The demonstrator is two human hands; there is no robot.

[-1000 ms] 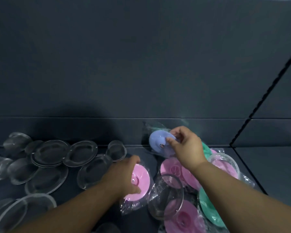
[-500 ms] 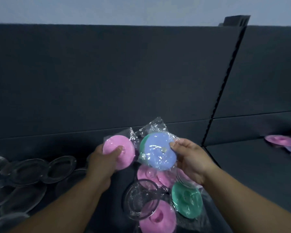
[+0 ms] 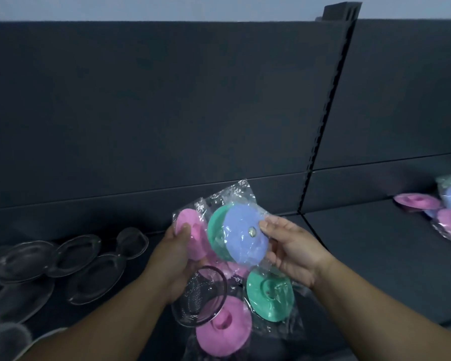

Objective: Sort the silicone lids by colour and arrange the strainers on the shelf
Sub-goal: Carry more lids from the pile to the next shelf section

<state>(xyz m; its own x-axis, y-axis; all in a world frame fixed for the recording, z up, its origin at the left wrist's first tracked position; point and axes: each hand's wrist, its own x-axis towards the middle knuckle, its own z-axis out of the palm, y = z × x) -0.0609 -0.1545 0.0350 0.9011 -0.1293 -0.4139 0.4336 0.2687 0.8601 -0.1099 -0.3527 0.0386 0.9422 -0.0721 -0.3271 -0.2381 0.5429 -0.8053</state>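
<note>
My left hand [image 3: 173,252] grips a pink silicone lid [image 3: 192,234] in a clear plastic bag, held up above the shelf. My right hand [image 3: 290,250] holds a bagged pack with a blue lid [image 3: 245,234] over a green lid [image 3: 216,235], thumb near the blue lid's metal centre. Below them on the shelf lie a pink lid [image 3: 225,328], a green lid [image 3: 270,295] and a mesh strainer [image 3: 202,295] with a dark rim. Several metal strainers [image 3: 24,259] lie spread at the left.
The dark shelf [image 3: 362,243] has a dark back panel and a notched upright post [image 3: 326,113] dividing two bays. In the right bay lies a pile of bagged pink, blue and green lids [image 3: 443,212].
Both hands lifted their bagged lids off the shelf and brought them together in the air. The view swung up and right, revealing the right bay's lids.
</note>
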